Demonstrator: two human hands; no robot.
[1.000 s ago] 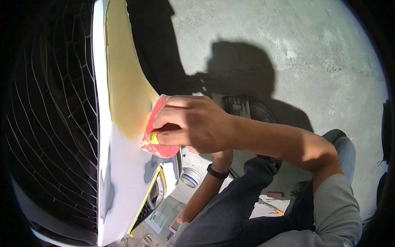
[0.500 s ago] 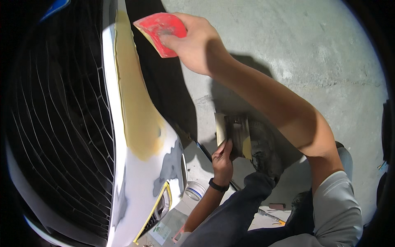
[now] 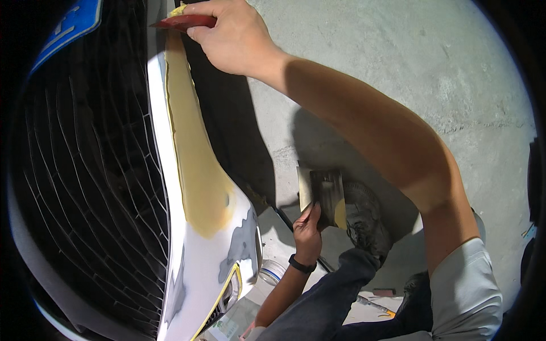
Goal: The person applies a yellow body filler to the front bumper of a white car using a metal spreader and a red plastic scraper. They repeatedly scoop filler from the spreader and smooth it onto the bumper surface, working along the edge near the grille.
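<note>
A blue rectangular plate [image 3: 71,25] sits at the car's dark front, top left.

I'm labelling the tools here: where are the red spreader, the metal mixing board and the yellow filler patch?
red spreader [image 3: 185,22], head view, on its flat blade.
metal mixing board [image 3: 320,193], head view, on its upper face.
yellow filler patch [image 3: 196,176], head view, on its middle.

Grey short sleeve [image 3: 463,290], black wristband [image 3: 300,264] (perhaps a watch) — dark trousers [image 3: 318,310], dusty shoe [image 3: 367,219].

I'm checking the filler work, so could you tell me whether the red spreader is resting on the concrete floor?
No, the right hand holds the red spreader against the top of the yellow filler strip, well above the floor.
</note>
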